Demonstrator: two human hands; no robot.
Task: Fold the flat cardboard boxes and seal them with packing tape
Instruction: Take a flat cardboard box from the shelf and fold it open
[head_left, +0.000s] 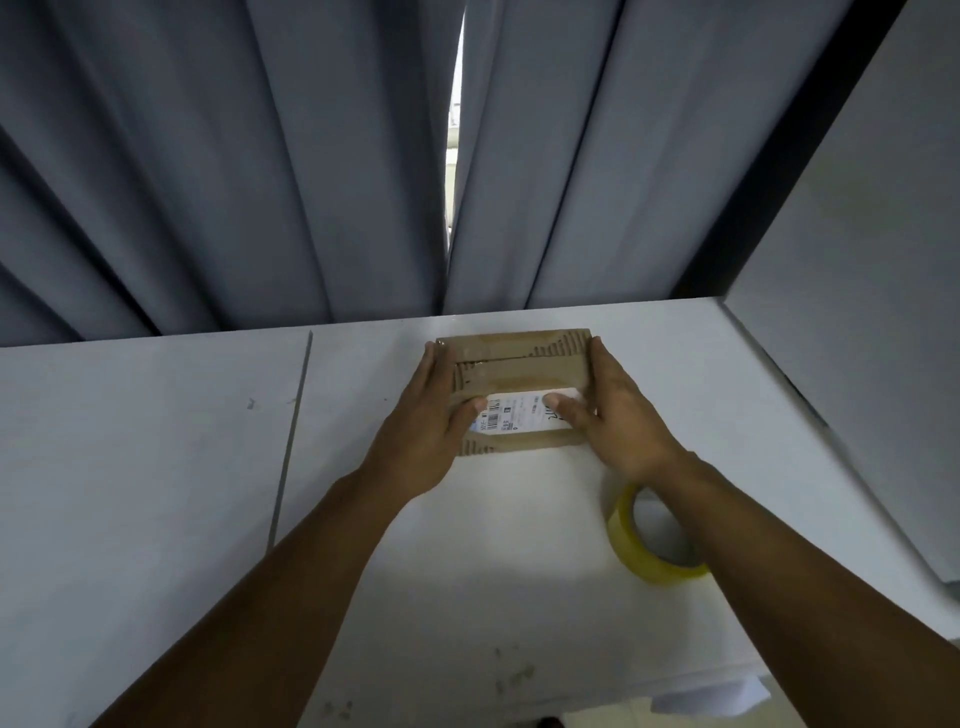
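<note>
On the white table, the yellow tape roll lies nearest. Beyond it, the left hand and right hand press straight fingers against the cardboard box, thumbs on top. If 1 hand lets go to fetch the tape, the flaps may spring open.

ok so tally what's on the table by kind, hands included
cardboard box: 1
yellow tape roll: 1
hands: 2, left hand and right hand
total: 4
</note>
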